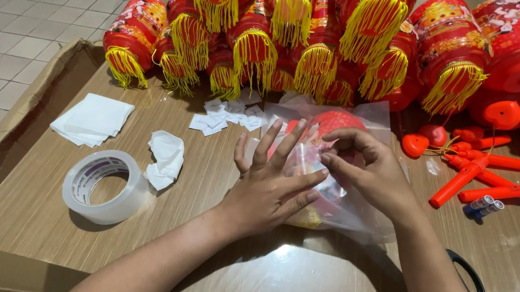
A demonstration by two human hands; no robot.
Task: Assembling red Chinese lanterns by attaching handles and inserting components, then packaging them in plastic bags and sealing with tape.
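A red lantern in a clear plastic bag [338, 127] lies at the middle of the wooden table [43, 217]. My left hand [271, 185] rests flat on the near side of the bag with its fingers spread. My right hand [366, 169] curls over the bag's right part, fingertips pinching the plastic near the left hand's fingers. The lantern's lower part is hidden under both hands.
A heap of red lanterns with yellow tassels [305, 29] fills the far edge. Orange plastic handles [483, 169] and two small batteries [484, 206] lie right. A tape roll [104, 184], crumpled white paper [165, 159], white sheets [92, 119], small paper slips [226, 117] lie left. A black scissors handle [469, 275] sits near right.
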